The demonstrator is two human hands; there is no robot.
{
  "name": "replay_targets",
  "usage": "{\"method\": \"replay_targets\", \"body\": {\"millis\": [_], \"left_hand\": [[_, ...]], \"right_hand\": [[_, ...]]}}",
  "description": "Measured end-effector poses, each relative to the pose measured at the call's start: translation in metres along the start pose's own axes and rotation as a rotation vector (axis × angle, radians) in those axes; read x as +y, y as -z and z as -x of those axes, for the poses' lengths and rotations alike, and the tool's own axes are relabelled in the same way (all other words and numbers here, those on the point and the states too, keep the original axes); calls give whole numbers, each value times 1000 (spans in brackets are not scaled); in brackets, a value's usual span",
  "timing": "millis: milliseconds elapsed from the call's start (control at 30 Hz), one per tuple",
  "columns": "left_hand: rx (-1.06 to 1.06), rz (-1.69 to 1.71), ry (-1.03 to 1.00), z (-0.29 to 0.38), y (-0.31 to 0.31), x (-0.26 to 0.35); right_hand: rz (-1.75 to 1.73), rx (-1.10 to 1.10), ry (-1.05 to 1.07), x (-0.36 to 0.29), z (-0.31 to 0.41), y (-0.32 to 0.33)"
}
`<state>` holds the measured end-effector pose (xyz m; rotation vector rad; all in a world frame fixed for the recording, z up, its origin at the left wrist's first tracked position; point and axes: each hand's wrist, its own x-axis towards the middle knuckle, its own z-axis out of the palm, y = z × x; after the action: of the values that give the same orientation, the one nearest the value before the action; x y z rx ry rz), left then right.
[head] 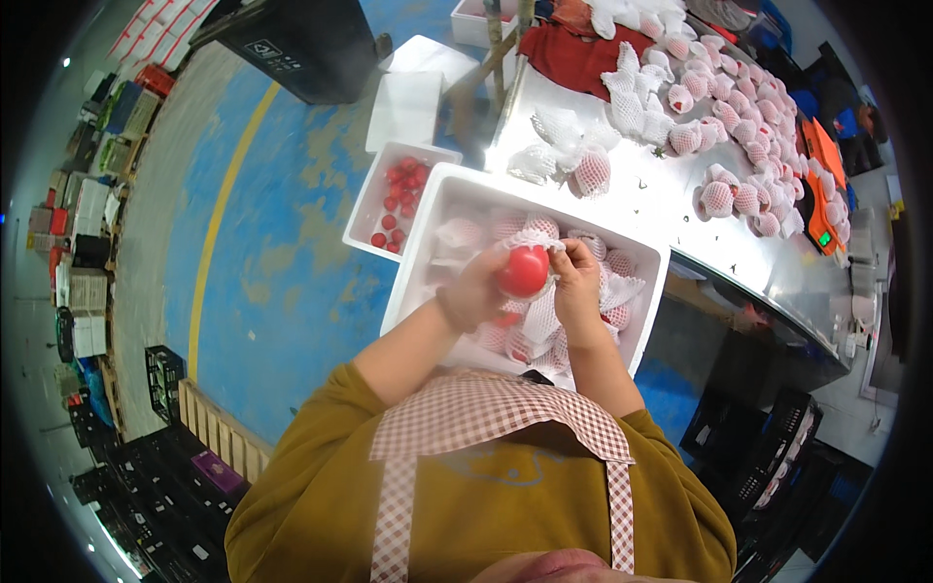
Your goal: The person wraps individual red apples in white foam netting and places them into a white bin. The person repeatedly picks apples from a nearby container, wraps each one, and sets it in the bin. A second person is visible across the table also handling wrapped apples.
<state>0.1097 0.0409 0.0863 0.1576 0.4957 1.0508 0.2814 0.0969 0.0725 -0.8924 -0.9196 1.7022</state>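
Note:
Over a large white foam box [660, 291], a red tomato [526, 272] is held between both hands, with a white foam net sleeve [538, 238] bunched around its far side. My left hand [477, 288] grips the tomato from the left. The fingers of my right hand [576, 270] pinch the sleeve's edge at the right. Below them the box holds several net-wrapped tomatoes [618, 264] and pale loose sleeves [543, 317]. Haze blurs the left part of the box and my left hand.
A smaller foam box [355, 226] with unwrapped tomatoes adjoins the large one. The metal table [627, 197] bears many wrapped tomatoes [718, 198], empty sleeves [634, 91], a red cloth [576, 58] and an orange scale [820, 211]. A black bin [306, 51] stands at the upper left.

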Motion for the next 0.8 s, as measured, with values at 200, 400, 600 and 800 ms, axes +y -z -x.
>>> {"method": "replay_targets", "body": {"millis": [200, 400, 600, 800], "left_hand": [[92, -656, -361, 4, 4, 10], [108, -253, -267, -2, -16, 13], [34, 339, -134, -7, -19, 6], [291, 64, -188, -16, -26, -8]], "right_hand": [[-238, 82, -300, -8, -5, 5], [-575, -14, -465, -15, 3, 9], [374, 150, -243, -21, -1, 20], [1035, -450, 588, -40, 8, -10]]}}
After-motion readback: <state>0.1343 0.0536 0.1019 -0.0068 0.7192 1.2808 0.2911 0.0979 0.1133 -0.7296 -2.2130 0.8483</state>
